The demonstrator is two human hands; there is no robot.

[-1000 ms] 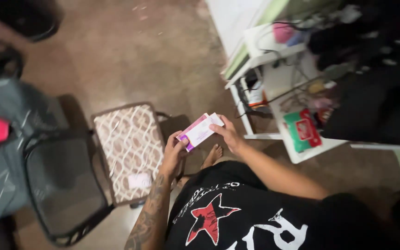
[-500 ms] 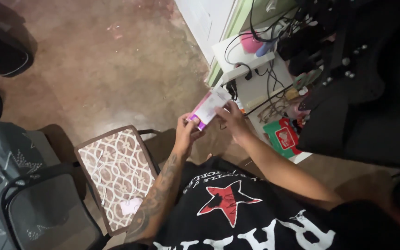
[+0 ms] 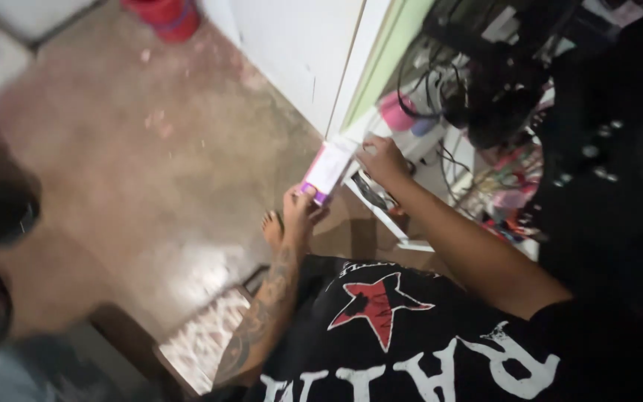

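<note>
Currently we have a small flat box (image 3: 328, 168) held between both hands, up in front of a low white shelf unit (image 3: 411, 223). Box face is white with a pink-purple band along the edges; purple is strongest at the near corner. It's tilted, long axis running from lower left to upper right. Print on it is too blurred to make out.

Left hand (image 3: 301, 212) pinches the near purple end, fingers closed round the corner, thumb on top. Forearm is tattooed. Right hand (image 3: 383, 160) grips the far end, fingers curled over the edge, close to the shelf unit's front. Box is off the floor and we see it resting on nothing but the two hands.

We're in a black shirt (image 3: 411, 342) with a red star and white lettering. A bare foot (image 3: 273, 228) shows just below the left hand.

Shelf unit is crowded: a pink cup-like thing (image 3: 396, 112), a tangle of black cables (image 3: 478, 97), red and pink packets lower right, too blurred to identify. A dark garment with studs (image 3: 604, 164) hangs over the right side.

Behind the shelf unit, a white wall (image 3: 299, 52) with a green strip beside it. Floor (image 3: 113, 171) is brown polished concrete, worn and blotchy, with a glare patch. Red bucket (image 3: 164, 15) at the top edge. A patterned cushion (image 3: 206, 342) in a dark frame sits lower left, near our left elbow. Dark blurred shapes at the left edge, can't tell what.
</note>
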